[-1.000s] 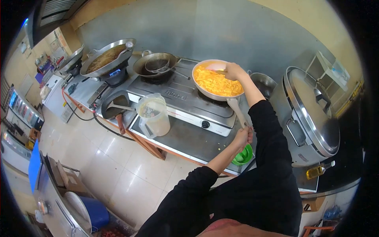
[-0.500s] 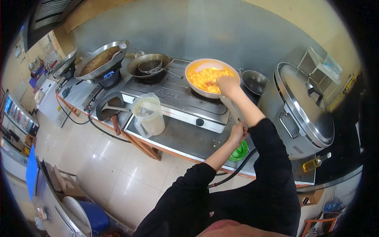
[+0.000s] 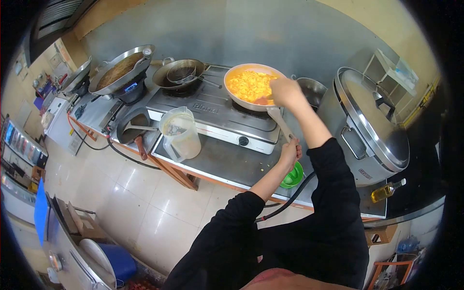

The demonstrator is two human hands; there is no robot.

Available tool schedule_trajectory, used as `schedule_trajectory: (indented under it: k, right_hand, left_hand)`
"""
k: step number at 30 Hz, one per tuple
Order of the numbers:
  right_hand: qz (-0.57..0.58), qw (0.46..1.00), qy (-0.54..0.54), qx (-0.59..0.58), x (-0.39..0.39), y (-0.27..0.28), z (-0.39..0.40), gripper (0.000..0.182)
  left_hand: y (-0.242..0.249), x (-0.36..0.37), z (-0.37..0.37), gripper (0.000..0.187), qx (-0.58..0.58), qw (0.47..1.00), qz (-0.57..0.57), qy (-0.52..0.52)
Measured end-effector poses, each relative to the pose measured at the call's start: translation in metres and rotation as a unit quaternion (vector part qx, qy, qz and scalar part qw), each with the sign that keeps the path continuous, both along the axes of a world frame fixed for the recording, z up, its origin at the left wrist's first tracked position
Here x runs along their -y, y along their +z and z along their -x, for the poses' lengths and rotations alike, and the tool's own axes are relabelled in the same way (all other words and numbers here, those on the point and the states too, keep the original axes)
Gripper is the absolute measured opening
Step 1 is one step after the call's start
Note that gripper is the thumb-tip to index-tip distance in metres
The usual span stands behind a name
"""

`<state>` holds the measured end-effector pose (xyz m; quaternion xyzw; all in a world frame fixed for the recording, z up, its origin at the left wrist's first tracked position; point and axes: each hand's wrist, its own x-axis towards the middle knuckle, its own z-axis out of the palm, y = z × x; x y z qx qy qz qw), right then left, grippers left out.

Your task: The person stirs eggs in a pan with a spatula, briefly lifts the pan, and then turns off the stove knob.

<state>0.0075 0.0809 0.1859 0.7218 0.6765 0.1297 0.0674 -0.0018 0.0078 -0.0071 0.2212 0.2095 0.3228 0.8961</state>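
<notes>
A light-coloured frying pan (image 3: 231, 91) with yellow, egg-like food (image 3: 249, 83) sits on the right burner of the steel gas stove (image 3: 212, 108). My left hand (image 3: 290, 151) is closed around the end of the pan's handle (image 3: 279, 121). Above the right side of the pan, my right hand (image 3: 287, 92) is closed on a utensil whose reddish-brown end (image 3: 261, 101) rests in the food; most of it is hidden by the hand. A clear plastic pitcher (image 3: 181, 137) stands in front of the stove.
On the left burner sits a wok (image 3: 162, 79) with a strainer (image 3: 181, 75). Farther left is a large oil-filled wok (image 3: 104, 87). A dark pan (image 3: 128, 137) lies beside the pitcher. A green bowl (image 3: 294, 176), a big steel pot (image 3: 353, 140) and an oil bottle (image 3: 382, 194) are at the right.
My right hand has moved slightly right and up over the pan. The food lies differently, and the reddish-brown utensil end shows more at the pan's near side. My left hand keeps its hold.
</notes>
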Motion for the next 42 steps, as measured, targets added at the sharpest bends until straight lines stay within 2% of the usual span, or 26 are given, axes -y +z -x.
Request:
schedule_trajectory:
  k: [3, 5, 8, 10, 13, 14, 15, 16, 18, 21, 23, 27, 30, 33, 35, 36, 39, 42]
  right_hand:
    - [-0.049, 0.997, 0.003, -0.052, -0.053, -0.051, -0.024, 0.030]
    - [-0.076, 0.994, -0.026, -0.074, -0.089, -0.074, -0.056, 0.031]
    - [-0.080, 0.978, -0.106, -0.162, -0.075, -0.033, -0.061, 0.032]
    - [-0.071, 0.980, -0.111, -0.146, -0.047, 0.008, -0.049, 0.035]
    - [-0.038, 0.990, -0.084, -0.104, -0.013, 0.035, -0.027, 0.038]
    - [-0.026, 0.994, -0.069, -0.087, -0.005, 0.035, -0.020, 0.039]
    - [-0.073, 0.994, -0.020, -0.085, 0.000, 0.026, -0.016, 0.024]
    - [-0.034, 0.994, 0.000, -0.106, -0.004, 0.018, -0.013, 0.015]
    - [-0.047, 0.993, 0.049, -0.097, -0.011, 0.001, 0.000, 0.016]
    - [-0.122, 0.983, 0.023, -0.134, -0.045, -0.037, 0.009, 0.024]
    - [-0.088, 0.982, -0.034, -0.162, -0.076, -0.040, -0.007, 0.027]
    - [-0.102, 0.960, -0.099, -0.241, -0.096, -0.027, -0.028, 0.031]
    - [-0.094, 0.964, -0.111, -0.223, -0.109, -0.037, -0.026, 0.025]
    - [-0.081, 0.990, 0.027, -0.113, -0.103, -0.063, -0.008, 0.022]
    - [-0.037, 0.996, 0.062, -0.049, -0.093, -0.061, -0.006, 0.021]
    - [-0.015, 0.997, 0.078, -0.017, -0.084, -0.053, -0.004, 0.020]
    - [0.041, 0.999, 0.017, -0.028, -0.038, 0.014, 0.005, 0.020]
    - [0.017, 0.999, -0.017, -0.033, 0.000, 0.048, 0.010, 0.020]
  left_hand:
    - [-0.007, -0.002, -0.009, 0.020, -0.045, 0.999, -0.010, 0.023]
    - [0.009, 0.005, 0.002, 0.020, -0.065, 0.998, -0.009, 0.023]
    - [0.006, 0.001, 0.003, 0.020, -0.027, 1.000, 0.000, 0.013]
    - [-0.003, -0.003, 0.001, 0.021, 0.019, 1.000, 0.006, 0.004]
    - [0.006, 0.001, 0.005, 0.021, 0.012, 1.000, 0.026, 0.009]
    - [0.009, 0.002, 0.005, 0.021, 0.011, 1.000, 0.026, 0.009]
    - [0.010, 0.002, 0.006, 0.020, 0.011, 1.000, 0.026, 0.010]
    - [0.010, 0.002, 0.006, 0.020, 0.010, 1.000, 0.025, 0.013]
    - [0.007, 0.000, 0.006, 0.021, -0.015, 1.000, -0.005, 0.016]
    - [-0.029, -0.006, -0.016, 0.025, -0.039, 0.997, -0.048, 0.039]
    - [-0.030, -0.004, -0.015, 0.028, -0.023, 0.997, -0.054, 0.056]
    - [0.003, 0.004, 0.001, 0.029, -0.020, 0.997, -0.026, 0.069]
    - [0.016, 0.008, 0.007, 0.025, 0.012, 0.997, 0.029, 0.068]
    - [0.009, 0.006, 0.009, 0.021, -0.024, 0.998, 0.018, 0.064]
    - [0.006, 0.003, 0.008, 0.017, -0.043, 0.998, 0.011, 0.045]
    - [0.005, 0.001, 0.006, 0.018, -0.052, 0.998, 0.007, 0.034]
    - [0.001, 0.000, 0.006, 0.017, 0.012, 1.000, 0.015, 0.001]
    - [0.004, -0.002, 0.008, 0.017, 0.024, 1.000, 0.012, -0.002]
